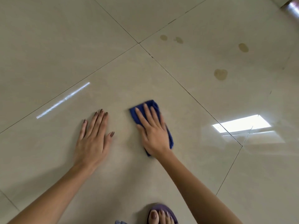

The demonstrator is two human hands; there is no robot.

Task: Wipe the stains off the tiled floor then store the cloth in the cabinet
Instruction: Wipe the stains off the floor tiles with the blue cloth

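Note:
A folded blue cloth [137, 114] lies on the glossy beige tiled floor [48, 46] near the middle. My right hand [152, 132] presses flat on top of it with straight fingers, covering most of it. My left hand [93, 138] rests flat on the bare tile to the left, fingers spread. Several brownish stains sit on the tile farther away to the right: one [220, 74] nearest, one [243, 47] beyond it, and two small ones [163, 37] [178, 40] near the grout line. No cabinet is in view.
My foot in a purple sandal [161, 215] stands at the bottom edge, below my right arm. Bright window reflections [241, 123] shine on the floor at the right. A dark edge of furniture or wall [291, 5] shows at the top right corner.

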